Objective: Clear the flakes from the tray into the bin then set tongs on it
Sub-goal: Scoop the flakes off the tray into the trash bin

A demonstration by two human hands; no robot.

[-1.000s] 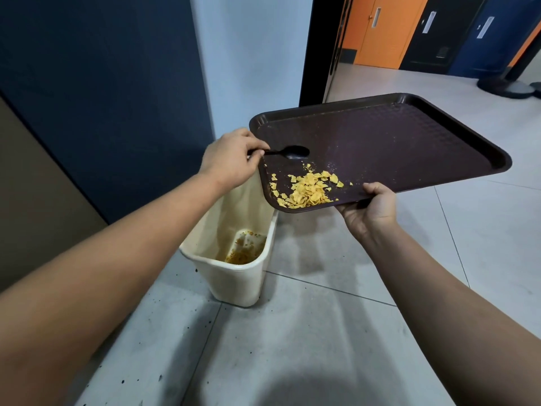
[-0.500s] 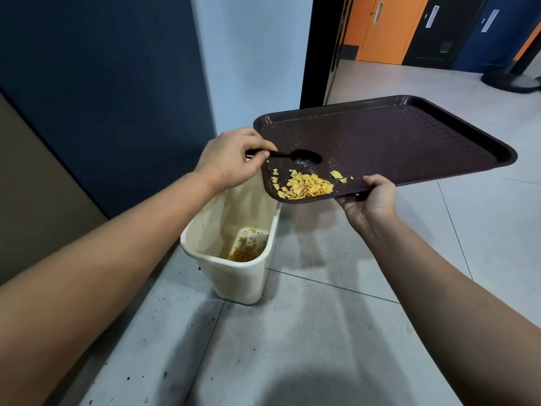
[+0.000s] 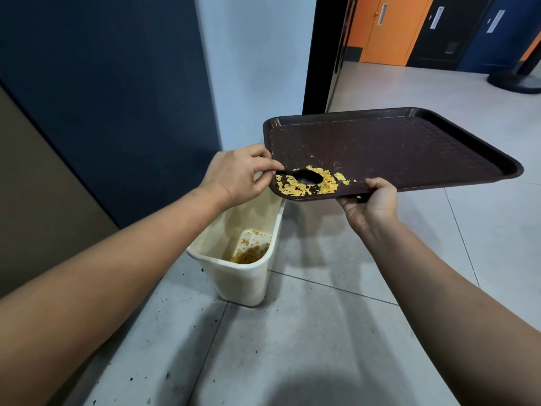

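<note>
My right hand [image 3: 371, 202] grips the near edge of a dark brown tray [image 3: 409, 148], held in the air and tilted down to the left over a cream bin [image 3: 243, 276]. Yellow flakes [image 3: 295, 187] lie heaped in the tray's lowest corner, just above the bin's opening. My left hand [image 3: 238, 172] pinches the handle of a black spoon [image 3: 307, 176], whose bowl lies in the heap of flakes. More flakes lie at the bottom of the bin. No tongs are in view.
The bin stands on a grey tiled floor beside a dark blue wall [image 3: 102, 98] and a pale wall corner. Behind the tray a black door frame [image 3: 322, 54] opens onto a hallway with orange doors [image 3: 386, 27] and a black round stand base [image 3: 518, 80].
The spoon's bowl has moved from above the heap down into the flakes, spreading them toward the tray's low corner. The tray has shifted slightly with my right hand still holding it.
</note>
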